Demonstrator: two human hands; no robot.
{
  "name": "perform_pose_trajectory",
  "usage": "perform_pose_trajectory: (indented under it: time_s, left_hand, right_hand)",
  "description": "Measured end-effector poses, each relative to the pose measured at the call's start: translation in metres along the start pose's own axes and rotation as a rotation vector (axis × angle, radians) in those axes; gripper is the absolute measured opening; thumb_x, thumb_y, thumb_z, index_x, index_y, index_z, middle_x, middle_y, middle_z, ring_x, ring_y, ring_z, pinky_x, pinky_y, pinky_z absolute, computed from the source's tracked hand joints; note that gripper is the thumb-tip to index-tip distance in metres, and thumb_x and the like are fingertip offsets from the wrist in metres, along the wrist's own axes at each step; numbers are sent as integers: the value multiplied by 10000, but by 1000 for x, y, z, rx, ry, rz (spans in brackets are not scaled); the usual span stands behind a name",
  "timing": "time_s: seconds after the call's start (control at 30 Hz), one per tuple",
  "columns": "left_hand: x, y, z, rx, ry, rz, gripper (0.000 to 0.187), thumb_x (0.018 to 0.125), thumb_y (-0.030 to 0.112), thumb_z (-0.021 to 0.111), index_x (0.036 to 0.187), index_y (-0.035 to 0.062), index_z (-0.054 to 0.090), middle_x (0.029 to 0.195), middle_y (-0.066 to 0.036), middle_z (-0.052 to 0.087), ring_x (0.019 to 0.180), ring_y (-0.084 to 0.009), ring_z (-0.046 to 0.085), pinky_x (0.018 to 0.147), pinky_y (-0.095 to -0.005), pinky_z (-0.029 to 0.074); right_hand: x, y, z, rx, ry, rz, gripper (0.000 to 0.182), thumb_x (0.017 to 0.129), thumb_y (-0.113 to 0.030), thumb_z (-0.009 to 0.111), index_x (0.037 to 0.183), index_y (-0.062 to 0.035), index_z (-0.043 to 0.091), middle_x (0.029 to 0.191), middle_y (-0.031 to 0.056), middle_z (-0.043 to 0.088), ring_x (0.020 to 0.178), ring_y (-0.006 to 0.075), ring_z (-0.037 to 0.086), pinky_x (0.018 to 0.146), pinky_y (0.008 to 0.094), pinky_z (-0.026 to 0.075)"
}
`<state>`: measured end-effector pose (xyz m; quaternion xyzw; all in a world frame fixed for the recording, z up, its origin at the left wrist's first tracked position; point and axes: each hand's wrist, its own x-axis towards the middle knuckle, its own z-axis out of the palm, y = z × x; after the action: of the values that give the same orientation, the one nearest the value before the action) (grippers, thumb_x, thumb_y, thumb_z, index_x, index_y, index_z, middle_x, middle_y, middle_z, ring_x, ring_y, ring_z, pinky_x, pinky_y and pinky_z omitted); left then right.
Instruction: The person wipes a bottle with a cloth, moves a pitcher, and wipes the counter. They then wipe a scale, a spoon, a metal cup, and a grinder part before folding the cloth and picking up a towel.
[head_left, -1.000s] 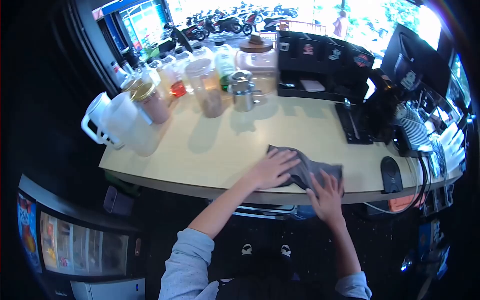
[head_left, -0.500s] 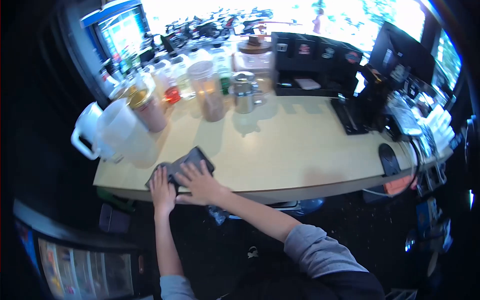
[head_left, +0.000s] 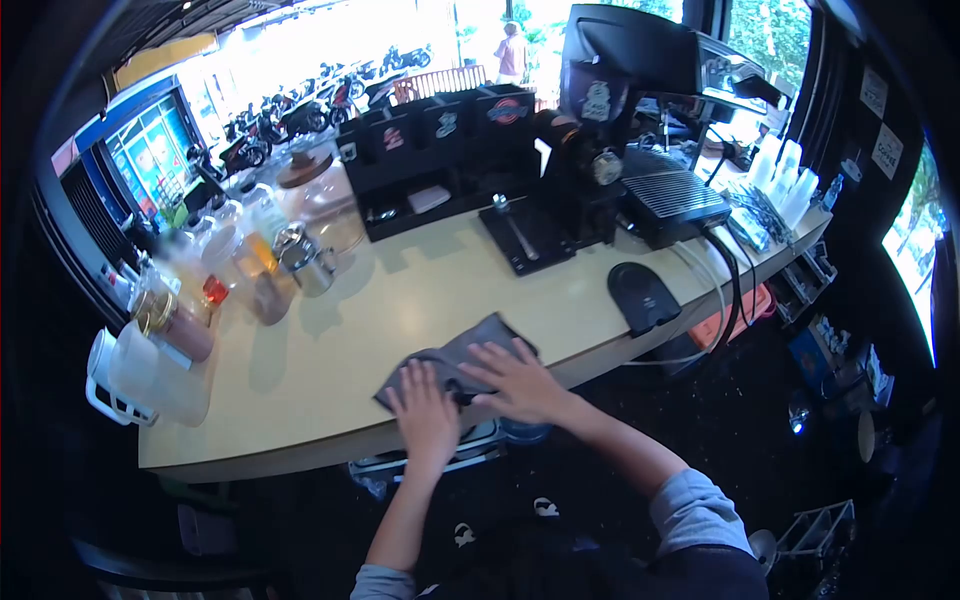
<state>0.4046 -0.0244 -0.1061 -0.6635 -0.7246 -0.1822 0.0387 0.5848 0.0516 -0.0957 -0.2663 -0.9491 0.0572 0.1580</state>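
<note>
A folded dark grey cloth lies on the light wooden counter, close to its front edge. My left hand rests flat on the cloth's left part with fingers stretched out. On the right part lies my right hand, palm down and fingers spread. Both hands press on the cloth from above rather than gripping it. A black mat with a rounded end sits to the right of the cloth, apart from it.
Clear plastic pitchers, a metal pitcher and several bottles crowd the counter's left. Behind stands a black organizer. A black tray, a ridged metal-topped machine and cables occupy the right. Beyond the window stands a person.
Both hands and the cloth have moved right along the counter, from near the pitchers to its middle front. The head view has swung right as well.
</note>
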Motion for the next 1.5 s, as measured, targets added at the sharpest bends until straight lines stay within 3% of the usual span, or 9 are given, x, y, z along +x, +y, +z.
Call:
perform_pose_trajectory:
  time_s: [0.27,0.47,0.97,1.07,1.1,1.2,1.27,1.37,1.5]
  left_hand:
    - [98,134,63,-40,-51,148,559,908,283,407,1391,16,319,1477,-178,246,1380,-316,207,1099,-541,111]
    - [83,136,56,-95,-87,298,496,919,275,418,1377,90,371,1463,-133,296,1361,-284,258,1098,-529,146]
    - [9,137,41,-156,58,515,424,889,207,494,1303,117,478,1417,-84,382,1317,-256,342,1083,-484,198]
    - [-2,135,30,-188,34,583,380,861,152,532,1239,125,533,1338,-112,442,1284,-273,375,1065,-488,238]
    - [-5,137,25,-192,30,596,380,861,152,532,1239,125,533,1338,-112,442,1284,-273,375,1065,-488,238]
    - [-7,147,16,-369,-103,568,312,847,141,573,1155,94,570,1157,-118,569,1093,-281,539,956,-435,390]
    - [-10,156,13,-794,-223,313,230,832,159,621,1037,57,597,926,-110,637,825,-278,620,770,-362,488]
    - [-7,154,12,-829,-245,403,199,823,184,653,947,38,601,790,-120,634,684,-273,618,669,-322,501]
    - [-6,158,-10,-792,-324,512,176,823,179,653,906,31,604,810,-125,627,735,-240,620,691,-311,491]
  right_hand:
    - [-34,130,-29,-126,137,449,552,898,-407,421,1401,-190,346,1462,116,302,1356,294,267,1078,578,156]
    - [-59,107,-16,-187,342,565,495,891,-291,455,1332,-66,437,1405,158,373,1309,310,336,1072,537,210]
    - [-147,63,-32,-44,373,518,389,897,-218,487,1256,-68,507,1371,128,432,1286,287,380,1039,486,308]
    - [-173,61,-41,142,196,683,299,910,-271,488,1100,-66,596,1102,160,619,1054,320,572,925,454,423]
    - [-178,61,-50,296,212,726,308,897,-299,516,1011,-31,614,889,177,652,837,366,623,750,444,481]
    - [-194,42,-68,306,438,705,274,866,-261,578,924,5,604,753,190,626,683,353,622,622,426,467]
    - [-204,31,-77,543,559,756,230,814,-189,666,859,17,575,686,145,623,624,235,619,581,358,453]
    - [-225,34,-83,771,635,798,222,789,-163,721,852,-4,580,693,25,589,708,51,550,575,240,417]
    - [-250,30,-94,836,586,692,243,772,-183,736,781,3,580,714,16,590,674,70,527,612,242,432]
